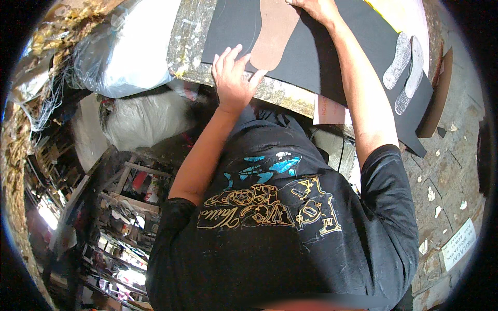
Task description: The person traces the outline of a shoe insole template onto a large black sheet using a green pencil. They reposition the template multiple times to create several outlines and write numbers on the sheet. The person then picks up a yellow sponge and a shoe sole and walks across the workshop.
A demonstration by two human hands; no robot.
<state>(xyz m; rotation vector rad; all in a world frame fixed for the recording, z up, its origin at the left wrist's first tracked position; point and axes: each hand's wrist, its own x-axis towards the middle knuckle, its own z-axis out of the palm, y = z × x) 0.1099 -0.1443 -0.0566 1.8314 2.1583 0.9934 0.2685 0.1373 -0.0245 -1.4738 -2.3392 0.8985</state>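
A brown sole-shaped template (273, 36) lies flat on a black sheet (316, 62), its rounded heel toward me and its far end cut off by the view's top edge. My left hand (233, 78) rests with spread fingers on the sheet, thumb and forefinger beside the heel. A faint curved line runs on the sheet to the left of the template. At the top edge, the thumb of my right hand (315, 9) is at the template's right side. Most of that hand's fingers are out of view, so what they hold, if anything, is hidden.
Grey speckled sole-shaped pieces (398, 61) lie on the sheet's right part. The worn tabletop (290, 96) shows along the near edge. White plastic bags (127, 49) bulge at the left. A wooden rack (122, 202) stands lower left. A lettered card (458, 244) is on the floor.
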